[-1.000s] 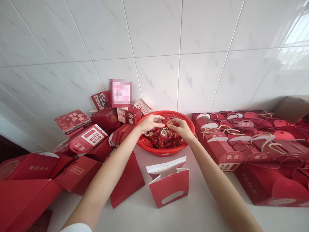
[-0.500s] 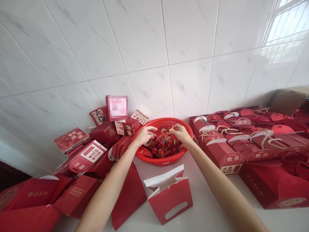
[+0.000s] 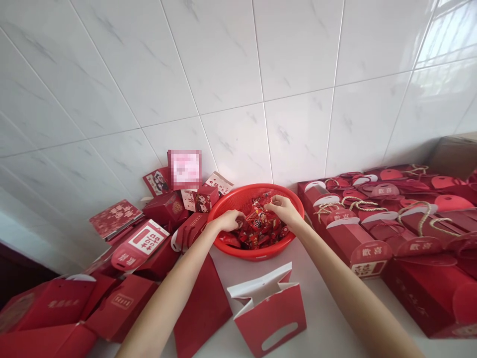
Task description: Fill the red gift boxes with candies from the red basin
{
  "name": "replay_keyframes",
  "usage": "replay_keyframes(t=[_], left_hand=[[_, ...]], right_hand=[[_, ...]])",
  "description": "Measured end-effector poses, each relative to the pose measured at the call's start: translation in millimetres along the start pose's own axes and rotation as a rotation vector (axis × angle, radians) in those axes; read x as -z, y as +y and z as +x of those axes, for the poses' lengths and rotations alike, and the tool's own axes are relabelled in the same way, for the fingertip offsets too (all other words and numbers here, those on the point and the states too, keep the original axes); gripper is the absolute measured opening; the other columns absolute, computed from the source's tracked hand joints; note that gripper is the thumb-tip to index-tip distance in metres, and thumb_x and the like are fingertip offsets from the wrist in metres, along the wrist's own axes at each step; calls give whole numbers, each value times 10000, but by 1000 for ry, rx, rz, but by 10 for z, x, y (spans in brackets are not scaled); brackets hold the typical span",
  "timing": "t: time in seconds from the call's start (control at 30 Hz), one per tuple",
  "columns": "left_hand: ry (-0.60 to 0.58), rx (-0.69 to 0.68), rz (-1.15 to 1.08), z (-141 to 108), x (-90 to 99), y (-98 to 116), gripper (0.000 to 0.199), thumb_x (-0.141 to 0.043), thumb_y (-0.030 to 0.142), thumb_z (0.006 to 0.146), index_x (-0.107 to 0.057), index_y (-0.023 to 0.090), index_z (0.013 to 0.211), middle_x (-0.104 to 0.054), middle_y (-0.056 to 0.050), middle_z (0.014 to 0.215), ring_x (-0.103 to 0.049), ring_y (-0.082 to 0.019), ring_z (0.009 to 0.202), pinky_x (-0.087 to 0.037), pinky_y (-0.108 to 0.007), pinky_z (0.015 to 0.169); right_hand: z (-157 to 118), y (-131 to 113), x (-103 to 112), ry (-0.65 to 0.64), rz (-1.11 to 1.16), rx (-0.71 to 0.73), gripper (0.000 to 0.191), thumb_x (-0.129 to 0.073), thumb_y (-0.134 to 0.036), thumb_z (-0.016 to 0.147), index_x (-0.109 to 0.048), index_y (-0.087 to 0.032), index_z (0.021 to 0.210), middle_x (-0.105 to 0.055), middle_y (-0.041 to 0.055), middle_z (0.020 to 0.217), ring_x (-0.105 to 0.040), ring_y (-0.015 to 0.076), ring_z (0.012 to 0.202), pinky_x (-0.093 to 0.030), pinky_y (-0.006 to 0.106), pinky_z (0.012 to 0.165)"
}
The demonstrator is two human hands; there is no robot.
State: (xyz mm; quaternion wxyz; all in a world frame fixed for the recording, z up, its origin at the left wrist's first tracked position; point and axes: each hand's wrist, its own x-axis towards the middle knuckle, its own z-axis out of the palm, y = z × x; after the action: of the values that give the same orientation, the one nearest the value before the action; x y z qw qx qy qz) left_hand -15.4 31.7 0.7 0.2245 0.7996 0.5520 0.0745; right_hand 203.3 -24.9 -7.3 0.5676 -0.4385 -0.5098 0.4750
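A red plastic basket (image 3: 257,254) holds a heap of small red-wrapped candies (image 3: 257,223). My left hand (image 3: 229,220) reaches over its left side, fingers curled down at the heap. What those fingers hold, if anything, is hidden. Over the right part of the basket, my right hand (image 3: 285,211) has thumb and fingers pinched together on a red candy wrapper. Between my forearms, in front of the basket, a red paper gift bag (image 3: 272,315) stands with its white-lined mouth open.
Rows of red gift boxes (image 3: 357,243), several with rope handles, fill the right side. More red boxes (image 3: 122,303) are piled at the left, beside a flat red bag (image 3: 203,308). A tiled wall (image 3: 238,139) rises behind; a cardboard box (image 3: 452,154) sits far right.
My left hand has dipped lower into the basket, its fingers now more curled. My right hand stays over the right side, fingers pinched. The view has shifted slightly.
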Motion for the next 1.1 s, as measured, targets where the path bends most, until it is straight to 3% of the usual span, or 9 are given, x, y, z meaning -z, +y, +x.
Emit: replay_keyframes(t=[0.13, 0.2, 0.3, 0.4, 0.5, 0.7, 0.87, 1.0, 1.1], left_hand=[[64, 0, -34, 8, 16, -63, 245, -709, 174, 664, -774, 184, 899, -786, -99, 969, -712, -304, 977, -535, -346, 860], [166, -39, -176, -2, 32, -61, 264, -704, 265, 734, -764, 165, 971, -780, -105, 1029, -706, -285, 984, -538, -355, 877], [312, -111, -507, -33, 45, 15, 342, -749, 337, 732, -757, 171, 1031, -765, -93, 1118, -691, -274, 1043, -527, -373, 944], [323, -156, -736, -72, 25, 169, 414, -795, 352, 703, -758, 190, 1083, -747, -86, 1190, -680, -273, 1098, -513, -384, 992], [279, -205, -814, -100, -16, 341, 462, -828, 369, 679, -762, 178, 1095, -748, -97, 1186, -676, -286, 1111, -509, -404, 1005], [263, -226, -824, -69, -65, 498, 459, -864, 361, 635, -771, 172, 1042, -763, -86, 1142, -687, -269, 1070, -520, -392, 984], [209, -234, -776, -34, -59, 419, 563, -851, 397, 648, -727, 166, 1147, -732, -108, 1209, -670, -277, 1113, -495, -425, 1018], [147, -178, -416, 1, -72, 309, 585, -844, 374, 658, -700, 175, 1189, -743, -98, 1135, -678, -292, 1072, -520, -404, 963], [164, -71, -144, 49, -50, 234, 438, -788, 263, 723, -717, 154, 1142, -750, -110, 1106, -694, -302, 1024, -527, -395, 932]], right_hand=[[2, 2, -10, 13, 31, 16, 323, -715, -362, 639, -430, -211, 633, -500, -54, 600, -504, 107, 587, -388, 229, 530], [1, -12, -16, 0, 71, -14, 328, -731, -379, 637, -452, -207, 640, -548, -31, 641, -553, 129, 642, -426, 231, 547], [-4, -39, -17, -29, 124, -84, 329, -766, -412, 622, -524, -202, 696, -619, 11, 753, -621, 180, 749, -511, 260, 568], [-12, -56, -13, -28, 159, -121, 366, -805, -432, 597, -533, -206, 690, -600, 3, 739, -615, 181, 720, -561, 293, 560], [-13, -60, -6, -27, 193, -121, 349, -834, -403, 585, -573, -199, 697, -604, 1, 717, -594, 159, 671, -573, 292, 575], [13, -41, 37, -71, 298, -146, 331, -884, -315, 533, -638, -191, 717, -610, -24, 664, -537, 115, 571, -580, 307, 616], [37, -24, 59, -88, 382, -141, 297, -882, -297, 529, -716, -171, 740, -715, 41, 783, -646, 173, 701, -565, 294, 644], [70, -15, 58, 84, 437, -99, 227, -832, -300, 547, -699, -184, 690, -685, 11, 691, -607, 143, 617, -508, 251, 553], [84, -21, 64, 181, 486, -82, 182, -797, -291, 559, -692, -188, 667, -665, -3, 666, -589, 130, 603, -491, 236, 535]])
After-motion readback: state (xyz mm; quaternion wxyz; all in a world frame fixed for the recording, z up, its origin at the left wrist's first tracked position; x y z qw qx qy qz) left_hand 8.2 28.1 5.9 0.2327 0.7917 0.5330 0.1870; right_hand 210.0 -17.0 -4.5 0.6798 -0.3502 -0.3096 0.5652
